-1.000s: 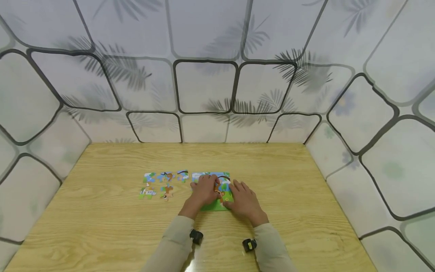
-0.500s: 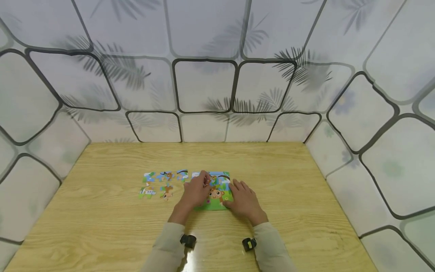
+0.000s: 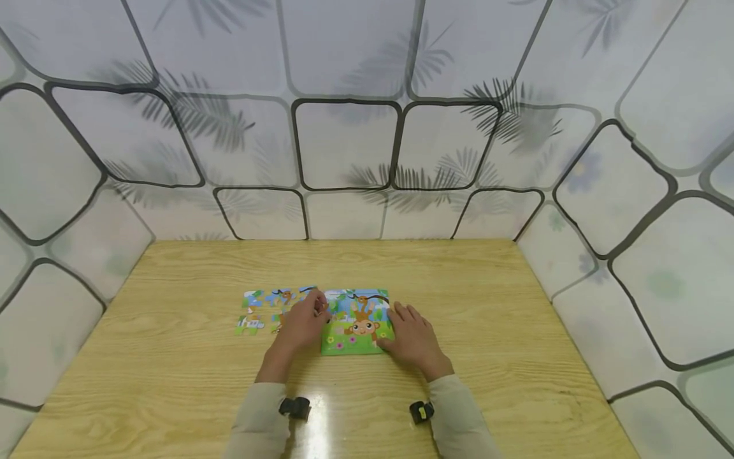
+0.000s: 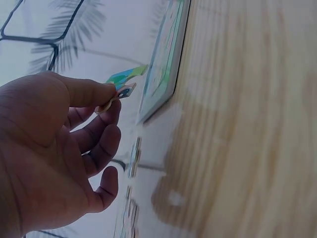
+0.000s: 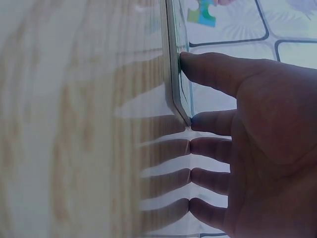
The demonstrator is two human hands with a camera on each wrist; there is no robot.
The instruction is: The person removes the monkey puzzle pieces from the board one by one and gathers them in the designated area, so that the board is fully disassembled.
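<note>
My left hand [image 3: 299,324] pinches a jigsaw piece [image 4: 126,75] between thumb and forefinger, raised off the table just left of the puzzle board [image 3: 358,347]. Green and blue patches and a dark eye show on the piece; its lower part is hidden by the fingers. The board lies flat, bearing a picture of a brown monkey on grass with a branch above. At the board's right edge rests my right hand [image 3: 414,338], thumb [image 5: 198,67] on the border and the other fingers straight, their tips on the table.
Several loose jigsaw pieces [image 3: 249,324] lie on the wooden table [image 3: 172,382] left of the board, partly behind my left hand. A patterned cloth wall [image 3: 350,150] encloses the back and sides. Black wrist cameras [image 3: 422,412] sit at both sleeves.
My left hand has moved left off the board to its left edge, now with a jigsaw piece pinched in its fingers. More of the monkey picture shows. The right hand has stayed put.
</note>
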